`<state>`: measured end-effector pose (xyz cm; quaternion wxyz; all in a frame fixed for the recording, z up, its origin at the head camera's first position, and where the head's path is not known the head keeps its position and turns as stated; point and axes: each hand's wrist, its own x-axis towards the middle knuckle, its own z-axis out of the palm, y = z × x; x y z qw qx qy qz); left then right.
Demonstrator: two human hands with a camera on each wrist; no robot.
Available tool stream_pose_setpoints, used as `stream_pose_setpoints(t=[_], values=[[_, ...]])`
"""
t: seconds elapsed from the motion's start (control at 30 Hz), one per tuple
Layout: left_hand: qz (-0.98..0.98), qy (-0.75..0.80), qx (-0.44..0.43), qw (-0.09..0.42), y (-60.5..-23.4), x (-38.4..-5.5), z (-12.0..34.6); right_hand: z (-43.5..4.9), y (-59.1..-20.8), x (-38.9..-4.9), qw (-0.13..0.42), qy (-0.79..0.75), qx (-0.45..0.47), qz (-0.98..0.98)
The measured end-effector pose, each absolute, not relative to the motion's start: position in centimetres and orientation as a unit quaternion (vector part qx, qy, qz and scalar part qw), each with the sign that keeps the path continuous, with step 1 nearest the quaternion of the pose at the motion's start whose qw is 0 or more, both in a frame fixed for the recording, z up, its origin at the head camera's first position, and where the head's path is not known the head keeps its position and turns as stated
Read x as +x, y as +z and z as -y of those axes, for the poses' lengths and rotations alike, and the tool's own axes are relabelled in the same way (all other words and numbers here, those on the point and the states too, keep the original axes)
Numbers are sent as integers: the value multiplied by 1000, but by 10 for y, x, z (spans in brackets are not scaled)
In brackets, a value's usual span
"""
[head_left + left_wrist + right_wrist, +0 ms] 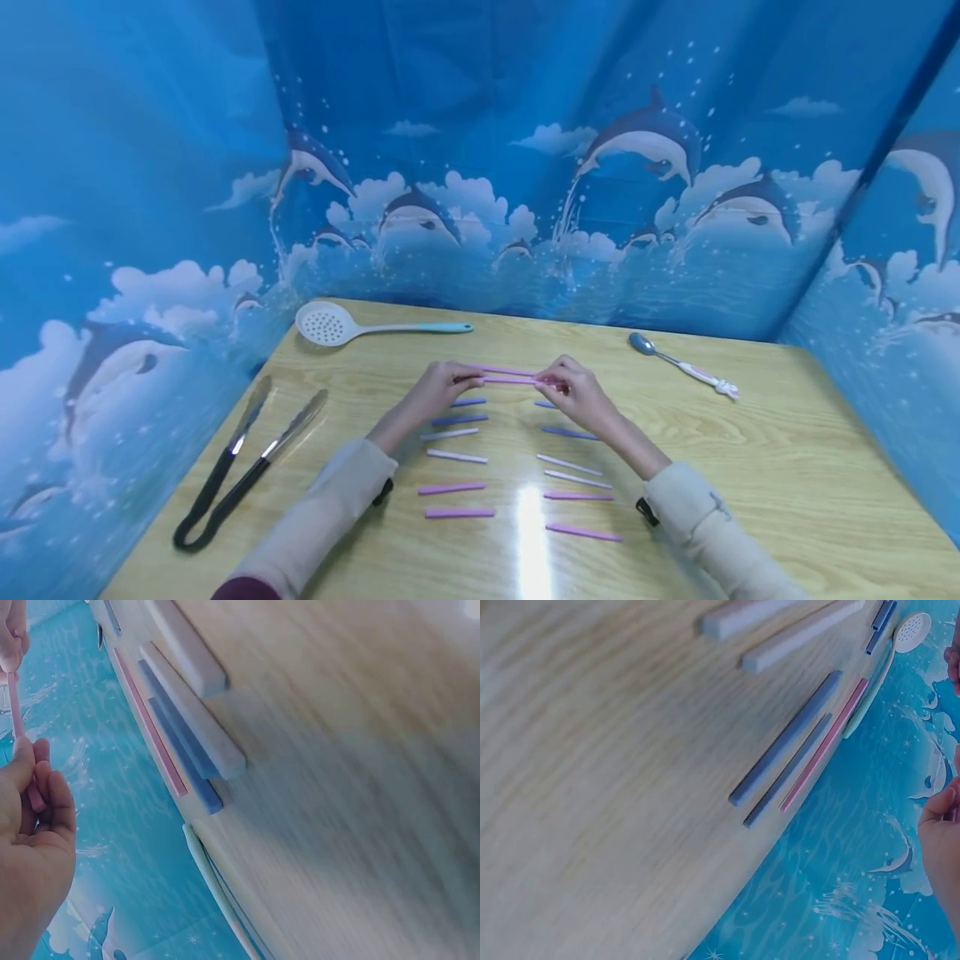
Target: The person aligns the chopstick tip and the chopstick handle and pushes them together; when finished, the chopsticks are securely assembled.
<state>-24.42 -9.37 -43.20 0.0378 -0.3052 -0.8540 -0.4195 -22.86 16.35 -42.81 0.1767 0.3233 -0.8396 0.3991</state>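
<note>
We see the left hand (442,386) pinching one end of a pink stick, the held stick (510,381), between thumb and curled fingers, while the right hand (576,393) pinches the other end; neither hand is spread, and the stick spans the gap between them, raised above the table (712,467). Beyond it we find the far stick (504,370), also pink, lying crosswise near the back edge. Toward us run two columns, each with blue sticks (460,419) farthest, then pale sticks (457,456), then near sticks (460,513) in pink. We take the step in hand to be placing one more piece in this layout, probably in the middle beside the far stick, though we cannot be sure of the exact spot. If so, the next move calls for keeping both ends level, lowering the stick parallel to its neighbour and loosening both pinches together. We would mind the blue sticks just under the hands, since a low knuckle could nudge them askew.
</note>
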Motion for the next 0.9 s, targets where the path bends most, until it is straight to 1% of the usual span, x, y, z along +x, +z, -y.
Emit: stream_pose_setpoints(t=[0.13,0.33,0.5,0.7,0.83,0.9], values=[[867,-406,-287,25,-427,-247,92,-165,-427,-232,171,397,314,845],[875,-407,-261,15,-431,-251,91,-169,-433,-235,161,401,282,857],[877,-408,-254,18,-434,-255,92,-172,-437,-239,165,397,260,865],[878,-408,-249,26,-440,-263,96,-174,-440,-245,147,377,243,882],[889,-396,-231,3,-445,-269,98,-175,-445,-250,117,365,225,896],[895,-387,-220,-17,-448,-273,97,-175,-448,-252,100,362,215,902]])
